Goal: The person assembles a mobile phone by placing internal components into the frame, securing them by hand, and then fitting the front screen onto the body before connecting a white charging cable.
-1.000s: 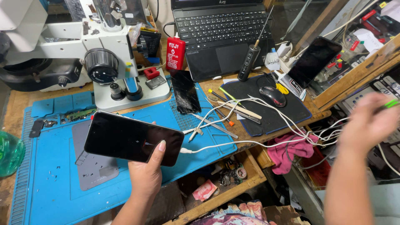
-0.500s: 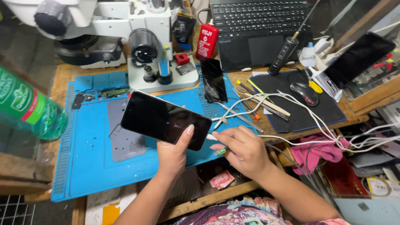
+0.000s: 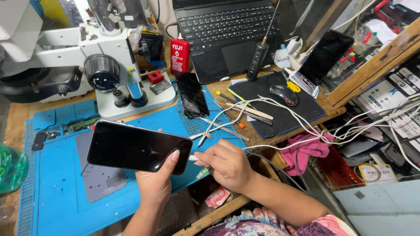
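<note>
Phone (image 3: 139, 146), dark-screened, sits left of centre, gripped from below by the left hand (image 3: 155, 183). Right hand (image 3: 225, 164) pinches a white cable plug (image 3: 193, 157) at its end; the port is hidden. Blue mat (image 3: 52, 192) lies beneath, microscope (image 3: 109, 65) upper left.

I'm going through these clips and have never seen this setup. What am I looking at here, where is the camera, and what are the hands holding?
The camera sits on a person's head, looking down at a cluttered repair bench. The left hand holds a dark smartphone flat above a blue work mat. The right hand pinches a white cable plug at the phone's end. On the bench stand a microscope, a laptop, a red bottle, a cracked phone and a mouse.
</note>
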